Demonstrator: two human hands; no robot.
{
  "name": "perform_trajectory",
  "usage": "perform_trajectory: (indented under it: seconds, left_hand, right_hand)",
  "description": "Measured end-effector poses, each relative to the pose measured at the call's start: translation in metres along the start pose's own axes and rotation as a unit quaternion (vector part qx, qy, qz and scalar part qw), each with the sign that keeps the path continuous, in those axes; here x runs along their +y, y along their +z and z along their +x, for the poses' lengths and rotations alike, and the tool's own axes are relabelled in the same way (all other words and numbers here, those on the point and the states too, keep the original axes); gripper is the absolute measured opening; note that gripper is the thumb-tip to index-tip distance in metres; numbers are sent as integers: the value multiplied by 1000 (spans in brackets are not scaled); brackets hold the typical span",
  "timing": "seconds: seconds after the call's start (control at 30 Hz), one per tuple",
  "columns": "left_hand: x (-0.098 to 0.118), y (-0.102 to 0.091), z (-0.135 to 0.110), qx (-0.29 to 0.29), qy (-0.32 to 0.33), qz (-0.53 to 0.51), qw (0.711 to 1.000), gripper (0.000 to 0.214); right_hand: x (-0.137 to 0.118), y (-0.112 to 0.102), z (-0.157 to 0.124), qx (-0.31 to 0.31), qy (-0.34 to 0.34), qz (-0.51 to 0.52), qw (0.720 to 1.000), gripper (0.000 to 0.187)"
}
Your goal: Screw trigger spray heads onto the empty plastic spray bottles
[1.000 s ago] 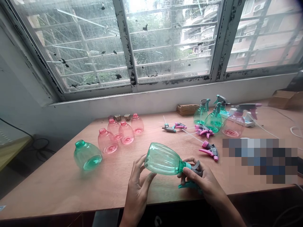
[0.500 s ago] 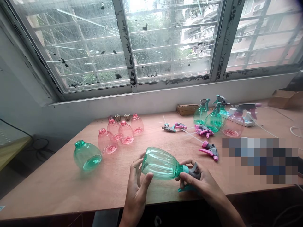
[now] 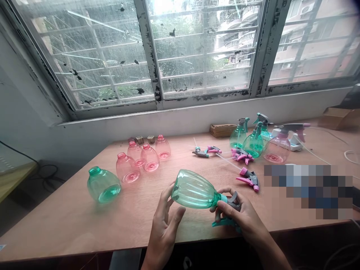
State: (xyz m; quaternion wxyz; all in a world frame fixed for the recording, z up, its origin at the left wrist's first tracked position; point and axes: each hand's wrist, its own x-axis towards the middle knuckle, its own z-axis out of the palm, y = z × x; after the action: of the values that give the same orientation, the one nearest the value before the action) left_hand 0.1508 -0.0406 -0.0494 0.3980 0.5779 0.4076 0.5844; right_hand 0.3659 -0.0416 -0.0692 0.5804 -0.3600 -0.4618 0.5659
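A clear green spray bottle [image 3: 195,190] lies tilted on its side in the air above the table's front part, its base to the left. My right hand [image 3: 239,212] is closed around its neck and the grey and teal trigger sprayer head [image 3: 234,202]. The teal trigger [image 3: 223,222] hangs below my fingers. At the base, my left hand [image 3: 165,221] is open: its fingertips reach the base's left edge, while the thumb stands apart from the plastic. Nearest to my right hand on the table is a pink and grey sprayer head [image 3: 250,179].
On the left stand a headless green bottle [image 3: 102,185] and several headless pink bottles [image 3: 128,168]. More loose sprayer heads [image 3: 242,155] lie mid-table. Green bottles with heads [image 3: 253,144] and a pink one [image 3: 278,148] stand behind, near a power strip [image 3: 295,142]. A blurred patch covers the right side.
The bottle has shifted slightly right, its base end tipping up. My left thumb has come away from the bottle's side. My right hand keeps its hold and has moved slightly right.
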Motion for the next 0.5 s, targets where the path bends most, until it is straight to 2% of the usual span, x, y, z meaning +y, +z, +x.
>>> perform_trajectory:
  seconds: [0.2, 0.33, 0.5]
  left_hand:
    - [2, -3, -3, 12, -22, -16, 1000, 58]
    - [2, -4, -3, 42, -28, -23, 998, 53]
    - [4, 0, -2, 51, -41, -43, 997, 46]
  right_hand:
    - [-1, 1, -4, -4, 9, -81, 997, 37]
    - [2, -1, -5, -6, -8, -132, 991, 33]
    - [1, 0, -7, -3, -7, -103, 995, 32]
